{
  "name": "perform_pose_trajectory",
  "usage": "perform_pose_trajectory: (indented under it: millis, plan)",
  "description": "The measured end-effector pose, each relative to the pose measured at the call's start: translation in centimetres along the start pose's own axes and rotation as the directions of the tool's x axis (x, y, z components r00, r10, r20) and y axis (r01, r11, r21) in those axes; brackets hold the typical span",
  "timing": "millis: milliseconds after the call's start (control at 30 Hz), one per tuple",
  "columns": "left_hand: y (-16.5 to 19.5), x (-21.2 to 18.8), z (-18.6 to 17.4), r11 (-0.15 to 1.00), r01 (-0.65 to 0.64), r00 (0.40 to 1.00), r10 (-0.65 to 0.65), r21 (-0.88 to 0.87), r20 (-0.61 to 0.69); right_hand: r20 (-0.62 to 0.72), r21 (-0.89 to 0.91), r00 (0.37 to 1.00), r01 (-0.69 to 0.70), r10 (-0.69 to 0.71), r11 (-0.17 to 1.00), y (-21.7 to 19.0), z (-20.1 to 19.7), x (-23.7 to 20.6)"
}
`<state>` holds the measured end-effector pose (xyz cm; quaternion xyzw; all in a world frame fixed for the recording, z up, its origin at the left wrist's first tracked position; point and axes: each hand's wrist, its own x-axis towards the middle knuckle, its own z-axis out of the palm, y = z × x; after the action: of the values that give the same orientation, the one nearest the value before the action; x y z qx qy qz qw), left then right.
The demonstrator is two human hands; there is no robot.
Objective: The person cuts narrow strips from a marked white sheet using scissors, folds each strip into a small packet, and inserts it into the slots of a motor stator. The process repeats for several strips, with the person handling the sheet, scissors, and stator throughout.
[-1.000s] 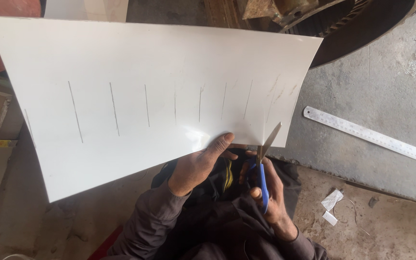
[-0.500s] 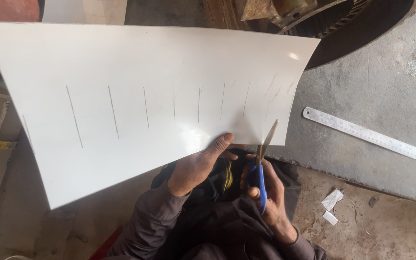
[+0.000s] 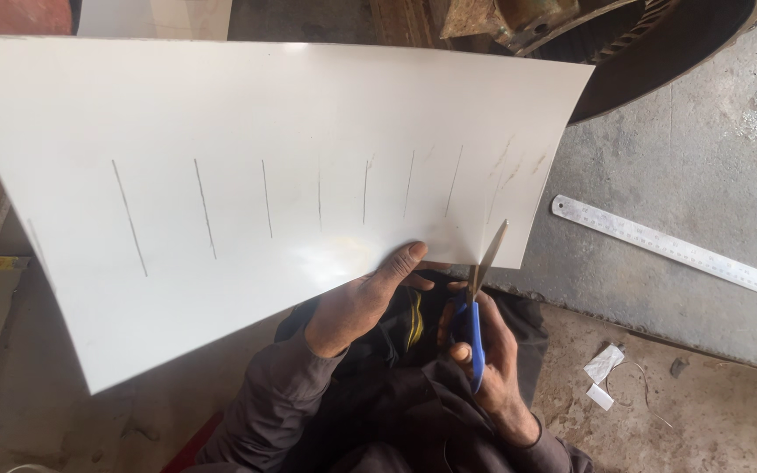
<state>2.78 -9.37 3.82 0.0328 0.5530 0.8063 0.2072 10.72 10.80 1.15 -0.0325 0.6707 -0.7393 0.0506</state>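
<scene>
Head view: large white glossy sheet [image 3: 247, 201] with row of pencil lines [image 3: 265, 201] fills upper and centre of frame, held up. Left hand [image 3: 365, 298], centre, pinches lower edge, thumb on top. Right hand [image 3: 488, 359], lower right of centre, fingers closed through blue-handled scissors [image 3: 480, 289]; blades slightly apart at sheet's lower right edge. No finished cut visible; all lines seemingly remain. Steel ruler [image 3: 672, 250] on grey concrete slab [image 3: 711, 131], right; paper scraps [image 3: 602, 372] below.

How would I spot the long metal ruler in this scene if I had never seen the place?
Start at the big white sheet that fills most of the view, held by the left hand. Go right, past the blue-handled scissors in the right hand, onto the grey concrete floor. The ruler lies there slantwise: the only long, thin, silvery strip, unlike the small white paper scraps nearer the person.
</scene>
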Motion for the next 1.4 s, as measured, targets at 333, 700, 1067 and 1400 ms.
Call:
perform_pose_trajectory:
  millis: [333, 700, 1067, 1400]
  plan:
    - [0.2, -0.2, -0.3, 0.998, -0.012, 1.000, 0.012, 0.054, 0.002, -0.045, 0.000, 0.998, -0.042, 0.042, 0.999, -0.2, 0.2, -0.4]
    - [0.5, -0.1, -0.4, 0.998, 0.045, 0.999, -0.046, 0.048, 0.023, -0.094, -0.074, 0.991, -0.097, 0.090, 0.993, -1.0, 0.4, -0.4]
    - [0.3, -0.5, -0.4, 0.997, 0.067, 0.997, -0.068, 0.022, 0.042, -0.076, -0.046, 0.994, -0.080, 0.077, 0.996, -1.2, 0.8, -0.2]
    - [1.4, -0.8, 1.2, 0.994, 0.102, 0.990, -0.106, 0.047, 0.089, -0.092, -0.014, 0.996, 0.019, -0.020, 1.000, -1.4, -0.3, 0.8]
